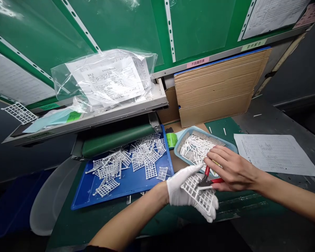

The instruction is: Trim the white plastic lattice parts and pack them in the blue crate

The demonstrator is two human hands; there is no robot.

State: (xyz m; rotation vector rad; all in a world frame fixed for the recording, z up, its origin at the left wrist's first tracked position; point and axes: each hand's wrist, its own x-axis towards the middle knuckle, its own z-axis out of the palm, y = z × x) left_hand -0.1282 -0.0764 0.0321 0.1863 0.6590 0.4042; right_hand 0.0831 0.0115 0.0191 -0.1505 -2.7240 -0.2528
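At the left of the worktop (68, 224), a blue tray (126, 190) carries a loose pile of white grids (112, 166); its raised rim presumably keeps them together within reach of the left hand. A green roll of tape (171, 140) stands just beyond the tray's right edge. The left hand (183, 189), gloved, holds one white grid (196, 194) to the right of the tray: the palm faces upward under the grid, the fingers extend toward the lower right as a support, and the thumb lies along the upper edge, apparently to stop the part from shifting. The left forearm rises from the bottom edge, angled to the right. Just beyond the hands, a light-blue basket (177, 154) contains many thin white sticks (194, 147); its nearness likely keeps small pieces contained. Over the held grid are the pliers (216, 181), their head directed left and a white stick (205, 188) lying at the tip; whether it is gripped or joined to the grid cannot be told. The bare right hand (229, 168), palm downward, curls its fingers and thumb around the two red handles, its forearm entering from the right edge. Farther right lies a printed sheet (275, 154), clear of both hands.
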